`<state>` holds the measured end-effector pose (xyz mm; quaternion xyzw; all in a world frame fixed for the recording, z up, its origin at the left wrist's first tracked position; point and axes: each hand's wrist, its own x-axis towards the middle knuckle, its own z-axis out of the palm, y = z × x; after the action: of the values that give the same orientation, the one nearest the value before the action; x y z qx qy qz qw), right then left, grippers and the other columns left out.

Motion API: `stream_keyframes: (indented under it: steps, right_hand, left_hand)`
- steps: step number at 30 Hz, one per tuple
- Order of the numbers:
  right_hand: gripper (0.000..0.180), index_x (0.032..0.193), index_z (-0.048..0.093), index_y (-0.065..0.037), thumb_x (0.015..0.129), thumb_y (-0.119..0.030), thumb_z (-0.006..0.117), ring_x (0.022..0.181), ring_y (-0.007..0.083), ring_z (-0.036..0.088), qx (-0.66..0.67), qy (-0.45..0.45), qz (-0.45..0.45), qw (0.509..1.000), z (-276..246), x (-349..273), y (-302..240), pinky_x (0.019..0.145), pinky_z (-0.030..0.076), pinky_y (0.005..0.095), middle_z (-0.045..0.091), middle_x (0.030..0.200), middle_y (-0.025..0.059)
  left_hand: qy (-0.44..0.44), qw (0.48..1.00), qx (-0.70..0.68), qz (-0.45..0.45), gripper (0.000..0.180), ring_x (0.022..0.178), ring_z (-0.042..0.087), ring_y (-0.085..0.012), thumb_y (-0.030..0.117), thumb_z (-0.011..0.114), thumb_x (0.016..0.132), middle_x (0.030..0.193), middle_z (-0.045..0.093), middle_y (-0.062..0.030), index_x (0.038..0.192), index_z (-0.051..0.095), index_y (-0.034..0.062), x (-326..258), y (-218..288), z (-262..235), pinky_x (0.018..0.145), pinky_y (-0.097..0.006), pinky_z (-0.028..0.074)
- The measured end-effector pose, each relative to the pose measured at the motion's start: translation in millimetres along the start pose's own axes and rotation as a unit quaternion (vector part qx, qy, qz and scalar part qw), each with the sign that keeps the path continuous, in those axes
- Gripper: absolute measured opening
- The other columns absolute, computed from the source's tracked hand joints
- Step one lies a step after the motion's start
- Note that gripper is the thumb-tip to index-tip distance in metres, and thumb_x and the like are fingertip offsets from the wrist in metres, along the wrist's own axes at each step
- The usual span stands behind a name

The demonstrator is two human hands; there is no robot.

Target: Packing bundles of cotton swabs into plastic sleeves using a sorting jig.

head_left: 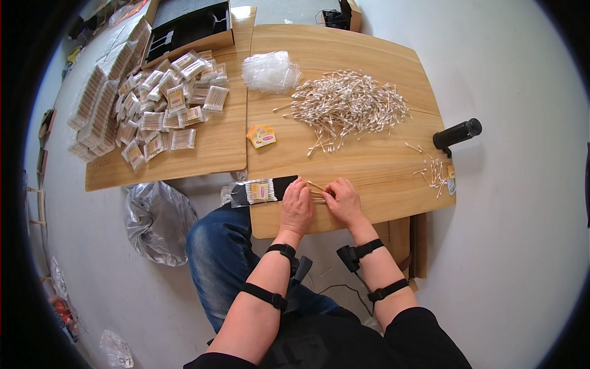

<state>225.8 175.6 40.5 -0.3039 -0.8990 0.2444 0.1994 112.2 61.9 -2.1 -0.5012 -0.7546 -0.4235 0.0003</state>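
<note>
Near the front edge of the wooden table, my left hand (296, 208) lies with its fingers stretched out over the right end of a black flat strip (286, 183). On that strip is a row of cotton swabs (260, 191) with a yellow card, partly in clear plastic. My right hand (343, 200) is closed in a pinch on a few cotton swabs (316, 185) between the two hands; its fingers hide how many. A large loose heap of cotton swabs (350, 107) spreads beyond my hands. Small yellow cards (262, 136) lie left of the heap.
Clear plastic bags (270, 72) lie behind the cards. Filled swab packs (175, 98) are piled on the left table, beside stacked packs (95, 111) and an open box (187, 34). A black cylinder (457, 133) and scattered swabs (435, 175) sit at the right edge. A grey bag (160, 221) stands below.
</note>
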Motion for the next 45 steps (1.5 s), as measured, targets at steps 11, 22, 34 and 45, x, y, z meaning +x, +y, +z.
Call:
stream_keyframes:
  steps: [11, 22, 34, 45]
  right_hand:
    - [0.007, 0.083, 0.062, -0.008, 0.080, -0.011, 0.068, 0.077, 0.0296, 0.061, 0.029, 0.037, 0.080, 0.996, 9, 7, -3, 0.070, 0.049, 0.0415, 0.060, 0.079, 0.0095]
    - [0.009, 0.084, 0.063, -0.010, 0.079, -0.012, 0.070, 0.080, 0.0289, 0.061, 0.006, 0.043, 0.076, 0.996, 13, 7, -6, 0.070, 0.049, 0.0416, 0.062, 0.081, 0.0077]
    - [0.008, 0.081, 0.065, -0.009, 0.080, -0.014, 0.071, 0.084, 0.0303, 0.062, 0.018, -0.009, 0.063, 0.998, 7, 13, -1, 0.074, 0.050, 0.0425, 0.063, 0.085, 0.0086]
    - [0.029, 0.103, 0.058, -0.007, 0.084, -0.025, 0.071, 0.097, 0.0354, 0.059, -0.106, 0.063, 0.049, 0.991, 46, 92, -16, 0.080, 0.050, 0.0453, 0.059, 0.099, 0.0146]
  left_hand:
    - [-0.017, 1.000, 0.018, 0.004, 0.038, 0.131, 0.047, -0.0328, 0.005, 0.058, 0.087, 0.137, 0.051, -0.0154, 0.125, 0.055, 0.0039, -2, -1, 0, 0.112, -0.046, 0.035]
    - [-0.043, 0.996, 0.075, 0.008, 0.045, 0.138, 0.041, -0.0287, 0.012, 0.058, 0.091, 0.145, 0.047, -0.0140, 0.136, 0.050, 0.0054, -3, -1, 3, 0.116, -0.046, 0.027]
    - [-0.039, 0.998, 0.056, 0.006, 0.026, 0.135, 0.044, -0.0307, 0.014, 0.060, 0.091, 0.133, 0.053, -0.0136, 0.115, 0.059, 0.0056, -2, 0, 2, 0.115, -0.048, 0.029]
    - [-0.010, 0.999, 0.035, 0.010, 0.016, 0.129, 0.049, -0.0314, 0.012, 0.063, 0.088, 0.117, 0.056, -0.0114, 0.102, 0.057, 0.0070, 0, 3, 0, 0.111, -0.049, 0.034]
